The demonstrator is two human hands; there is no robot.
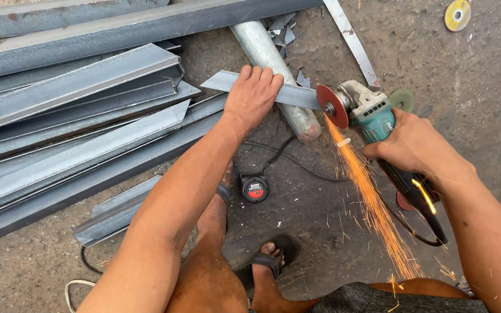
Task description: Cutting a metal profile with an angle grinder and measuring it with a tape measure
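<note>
My left hand [252,95] presses down on a flat grey steel strip [294,96] that rests across a round metal pipe [275,71]. My right hand [411,145] grips the body of a teal angle grinder [372,116]. Its red cutting disc [332,106] meets the right end of the strip, and a stream of orange sparks [372,206] flies down toward my legs. The grinder's black cord [418,232] trails off below my right wrist.
Long grey steel angle bars [76,116] lie stacked at the left. A small black and red tape measure [254,189] sits on the concrete between my arms. My sandalled foot [268,261] is below it. A yellow spare disc [457,15] lies at the top right.
</note>
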